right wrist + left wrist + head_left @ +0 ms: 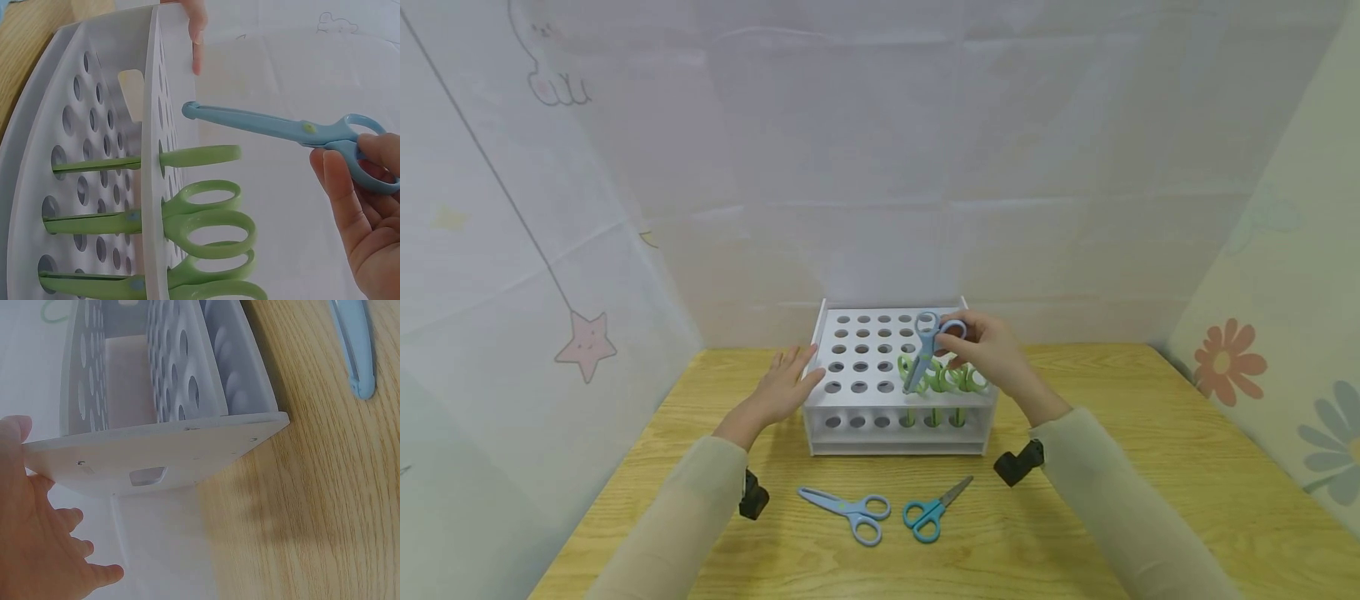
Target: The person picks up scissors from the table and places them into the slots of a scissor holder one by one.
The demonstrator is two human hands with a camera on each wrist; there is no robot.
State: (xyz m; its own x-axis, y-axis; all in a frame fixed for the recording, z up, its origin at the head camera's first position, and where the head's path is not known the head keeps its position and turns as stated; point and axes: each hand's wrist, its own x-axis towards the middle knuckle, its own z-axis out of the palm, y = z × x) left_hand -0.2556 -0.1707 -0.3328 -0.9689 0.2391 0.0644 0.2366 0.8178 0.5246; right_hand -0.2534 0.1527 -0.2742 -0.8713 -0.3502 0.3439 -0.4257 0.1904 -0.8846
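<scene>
My right hand (992,354) pinches a pair of light blue scissors (269,124) by one handle loop, blades tilted down over the white rack (861,408). In the right wrist view the blade tip is close above the rack's holed top. Several green scissors (212,232) stand in the front row of holes at the right, handles up, blades down through the lower shelf. My left hand (782,385) lies at the rack's left side, fingers extended, thumb at the top edge of the side panel (156,456).
On the wooden table (700,500) in front of the rack lie another pair of light blue scissors (842,506) and a pair of teal scissors (928,514) with bare metal blades. A pale printed sheet (865,167) hangs behind and at both sides.
</scene>
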